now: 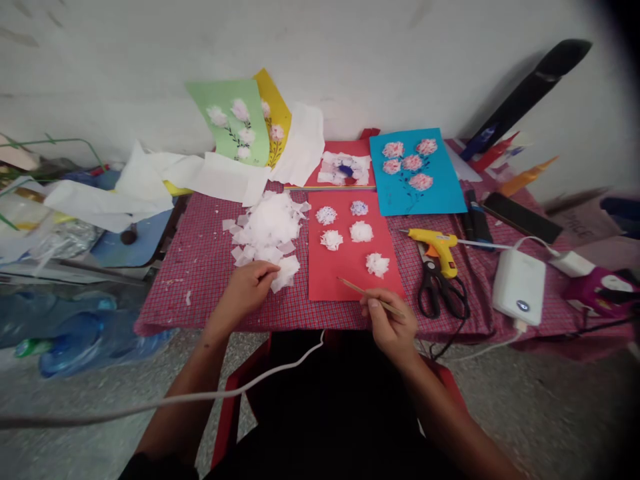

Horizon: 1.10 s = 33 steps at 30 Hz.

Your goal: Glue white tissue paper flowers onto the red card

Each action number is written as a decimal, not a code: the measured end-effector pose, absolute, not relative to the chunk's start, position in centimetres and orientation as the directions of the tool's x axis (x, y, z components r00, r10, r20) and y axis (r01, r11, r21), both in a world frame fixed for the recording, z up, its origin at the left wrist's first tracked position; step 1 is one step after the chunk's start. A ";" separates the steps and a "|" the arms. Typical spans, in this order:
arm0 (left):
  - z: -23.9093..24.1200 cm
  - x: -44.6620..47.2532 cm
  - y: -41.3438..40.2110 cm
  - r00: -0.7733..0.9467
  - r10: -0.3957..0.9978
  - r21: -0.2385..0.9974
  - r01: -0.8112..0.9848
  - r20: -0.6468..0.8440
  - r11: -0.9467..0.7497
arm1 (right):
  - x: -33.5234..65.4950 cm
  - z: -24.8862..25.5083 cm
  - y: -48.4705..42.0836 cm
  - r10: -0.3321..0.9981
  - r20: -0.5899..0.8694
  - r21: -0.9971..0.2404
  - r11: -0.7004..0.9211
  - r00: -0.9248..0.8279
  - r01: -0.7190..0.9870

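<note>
My left hand (250, 288) is closed, its fingertips pinching at a tissue paper square (287, 272) on the near edge of a heap of white tissue squares (273, 220). In my right hand (393, 325) is a slim wooden pencil (356, 287), slanted with its point toward the left. That point is over the lower part of a red card (325, 280). Several crumpled tissue flowers (361, 231) sit on the card, two of them speckled with blue or purple. Whether the pencil's point touches the card I cannot tell.
Right of the card lie a yellow glue gun (435, 245), black-handled scissors (440, 293) and a white power box (520, 287). Behind are a blue flower card (445, 187), a green flower card (200, 100) and stained tissue (327, 170). A white cable (210, 395) crosses before me.
</note>
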<state>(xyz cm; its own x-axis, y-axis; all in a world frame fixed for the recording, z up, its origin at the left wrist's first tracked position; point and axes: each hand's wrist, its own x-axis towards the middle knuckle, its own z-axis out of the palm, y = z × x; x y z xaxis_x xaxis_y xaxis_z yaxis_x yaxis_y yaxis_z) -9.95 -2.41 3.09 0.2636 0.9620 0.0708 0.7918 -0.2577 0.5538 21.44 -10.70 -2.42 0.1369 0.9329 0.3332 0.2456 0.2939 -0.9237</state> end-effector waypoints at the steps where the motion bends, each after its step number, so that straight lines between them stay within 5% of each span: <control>1: 3.2 -10.0 -2.5 0.259 0.964 0.558 0.792 0.063 -0.249 | 21.5 -2.4 -10.7 0.934 0.330 -0.924 0.291 0.135 0.246; 12: 4.1 -9.9 -2.5 0.079 0.996 0.633 0.773 -0.036 -0.039 | 21.5 -2.4 -10.7 0.933 0.333 -0.922 0.293 0.136 0.252; 17: 3.5 -10.2 -2.3 0.017 0.985 0.595 0.795 0.173 -0.118 | 21.5 -2.3 -10.7 0.924 0.358 -0.915 0.319 0.132 0.248; 20: 3.0 -10.5 -2.1 0.130 0.955 0.468 0.848 0.267 -0.246 | 21.5 -2.2 -10.7 0.919 0.375 -0.906 0.336 0.123 0.256; 23: 2.6 -10.8 -2.5 0.253 0.947 0.428 0.847 0.196 -0.315 | 21.5 -2.1 -10.6 0.922 0.371 -0.903 0.329 0.114 0.276; 33: 2.2 -10.8 -4.8 0.250 0.963 0.370 0.889 0.097 -0.268 | 21.6 -2.2 -10.7 0.911 0.396 -0.887 0.347 0.115 0.304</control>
